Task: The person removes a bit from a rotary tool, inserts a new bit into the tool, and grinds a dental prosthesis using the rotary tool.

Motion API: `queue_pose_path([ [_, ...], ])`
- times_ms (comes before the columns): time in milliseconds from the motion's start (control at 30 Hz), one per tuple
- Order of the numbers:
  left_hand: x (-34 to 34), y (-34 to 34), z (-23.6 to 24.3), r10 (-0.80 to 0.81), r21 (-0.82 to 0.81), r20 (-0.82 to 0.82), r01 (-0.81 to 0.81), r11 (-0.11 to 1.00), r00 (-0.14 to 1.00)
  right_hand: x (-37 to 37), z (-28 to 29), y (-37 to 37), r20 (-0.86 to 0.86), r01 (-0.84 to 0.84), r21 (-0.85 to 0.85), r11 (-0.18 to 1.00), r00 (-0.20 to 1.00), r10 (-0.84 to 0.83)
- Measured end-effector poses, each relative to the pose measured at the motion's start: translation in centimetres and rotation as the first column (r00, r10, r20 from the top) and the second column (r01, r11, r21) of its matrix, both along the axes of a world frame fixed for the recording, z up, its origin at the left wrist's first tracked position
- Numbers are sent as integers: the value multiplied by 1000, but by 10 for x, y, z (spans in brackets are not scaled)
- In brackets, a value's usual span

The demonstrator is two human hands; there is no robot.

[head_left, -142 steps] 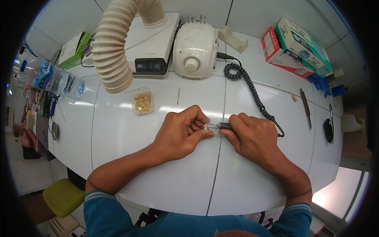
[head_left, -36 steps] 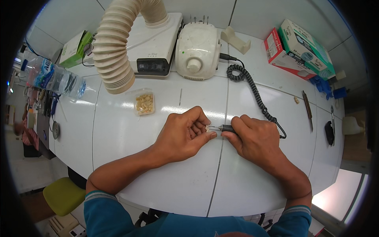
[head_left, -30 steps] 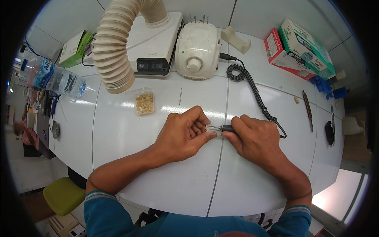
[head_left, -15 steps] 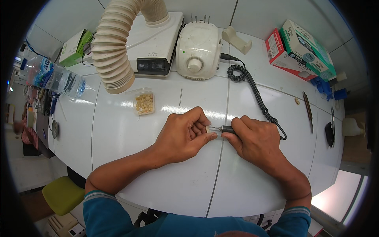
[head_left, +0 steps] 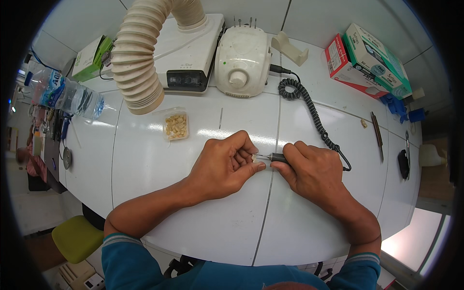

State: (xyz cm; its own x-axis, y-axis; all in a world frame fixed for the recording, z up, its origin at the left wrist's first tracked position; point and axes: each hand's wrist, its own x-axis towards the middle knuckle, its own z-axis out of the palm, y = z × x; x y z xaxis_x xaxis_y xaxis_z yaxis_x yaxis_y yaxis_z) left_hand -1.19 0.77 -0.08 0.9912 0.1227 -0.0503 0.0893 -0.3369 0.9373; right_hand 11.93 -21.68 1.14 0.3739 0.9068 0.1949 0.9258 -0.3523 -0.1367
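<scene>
Over the middle of the table, my left hand [head_left: 220, 166] is closed, pinching a small cream tooth-like piece [head_left: 254, 158] between thumb and fingers, which partly hide it. My right hand [head_left: 313, 168] wraps round a black and silver rotary handpiece [head_left: 278, 158]. Its thin bit points left and meets the piece, or nearly so; contact is too small to tell. From the handpiece a coiled black cord [head_left: 311, 108] runs up to a white control unit [head_left: 243, 63] with a round knob. A clear plastic box [head_left: 176, 124] of similar cream pieces stands beyond my left hand.
A ribbed suction hose [head_left: 137, 58] hangs over the table at the back left, beside a white box-shaped machine [head_left: 193, 53]. A thin metal rod [head_left: 221, 118] lies beyond my hands. Far left is a plastic bottle [head_left: 67, 94]; at right are a pointed tool [head_left: 377, 137] and stacked cartons [head_left: 369, 63].
</scene>
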Motion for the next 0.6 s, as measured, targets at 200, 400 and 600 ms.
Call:
queue_pose_path([
  [200, 0, 0, 0, -2, 5, -5, 2, 1000, 1000, 0, 2, 0, 0, -1, 2, 1000, 1000, 1],
  [400, -1, 0, -2, 4, -3, -14, -4, 1000, 1000, -1, 1, 1, -5, -1, 6, 1000, 1000, 1],
  [600, -4, 1, -2, -19, 38, 18, 18, 999, 1000, 2, 2, -2, -75, 74, 28, 997, 995, -71],
])
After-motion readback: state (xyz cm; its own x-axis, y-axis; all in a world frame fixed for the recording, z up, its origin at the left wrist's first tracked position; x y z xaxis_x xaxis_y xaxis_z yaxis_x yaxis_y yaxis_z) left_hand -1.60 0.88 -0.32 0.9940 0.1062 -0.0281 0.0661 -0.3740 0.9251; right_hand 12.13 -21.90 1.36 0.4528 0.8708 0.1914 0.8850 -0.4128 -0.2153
